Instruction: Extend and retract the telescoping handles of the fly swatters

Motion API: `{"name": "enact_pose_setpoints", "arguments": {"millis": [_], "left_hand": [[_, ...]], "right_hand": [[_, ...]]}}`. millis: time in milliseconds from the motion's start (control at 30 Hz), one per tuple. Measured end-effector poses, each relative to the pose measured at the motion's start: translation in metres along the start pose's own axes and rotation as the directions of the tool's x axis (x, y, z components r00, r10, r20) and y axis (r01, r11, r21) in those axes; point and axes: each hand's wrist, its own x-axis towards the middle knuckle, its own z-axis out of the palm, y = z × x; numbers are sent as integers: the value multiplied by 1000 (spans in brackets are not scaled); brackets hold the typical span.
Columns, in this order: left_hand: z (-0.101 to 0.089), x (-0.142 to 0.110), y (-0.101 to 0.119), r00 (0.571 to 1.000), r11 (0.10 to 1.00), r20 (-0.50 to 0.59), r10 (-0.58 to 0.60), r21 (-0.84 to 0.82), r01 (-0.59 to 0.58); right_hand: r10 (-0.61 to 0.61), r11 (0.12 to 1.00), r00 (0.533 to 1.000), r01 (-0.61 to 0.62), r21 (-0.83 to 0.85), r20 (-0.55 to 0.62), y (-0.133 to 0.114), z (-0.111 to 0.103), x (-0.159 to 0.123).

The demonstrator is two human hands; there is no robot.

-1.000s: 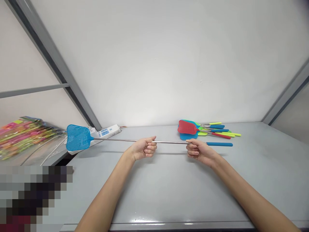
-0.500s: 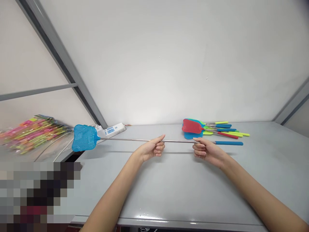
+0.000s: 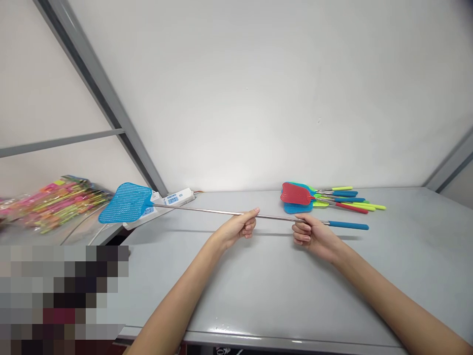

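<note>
A blue fly swatter with a long thin metal rod is held above the grey table, its head at the left and its blue grip at the right. My left hand is closed around the middle of the rod, thumb stretched along it. Nearer the blue grip, my right hand is closed on the same rod. The swatter slopes slightly down to the right, and its head is tilted. Behind my right hand lies a pile of fly swatters, a red one on top, with blue, green and yellow ones under it.
A white power strip lies at the back left, partly behind the swatter's head. Bagged colourful items lie on a surface at the far left. The grey table meets a white wall. The lower left corner is pixelated.
The swatter's head has turned and risen slightly, while its grip end has dipped. Both hands keep their hold on the rod. The view has shifted a little.
</note>
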Motion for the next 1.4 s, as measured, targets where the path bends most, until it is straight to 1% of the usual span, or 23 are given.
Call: {"name": "enact_pose_setpoints", "arguments": {"millis": [267,567,833,1067,1233,1400], "left_hand": [[5,0,0,998,998,-51,46,51,-43],[12,0,1,992,992,-57,112,64,-108],[24,1,-6,996,987,-2,92,134,-91],[34,3,-15,993,972,51,102,205,-110],[39,4,-19,993,965,96,75,242,-96],[41,5,-22,992,956,71,100,269,-116]], "right_hand": [[9,999,1000,-10,32,15,5,3,1],[27,995,997,-34,95,77,9,11,-1],[54,995,992,-63,75,113,18,20,-3],[102,989,974,-122,86,202,28,31,-7],[69,993,975,-89,84,211,33,32,-7],[41,995,977,-58,76,207,34,30,-5]]}}
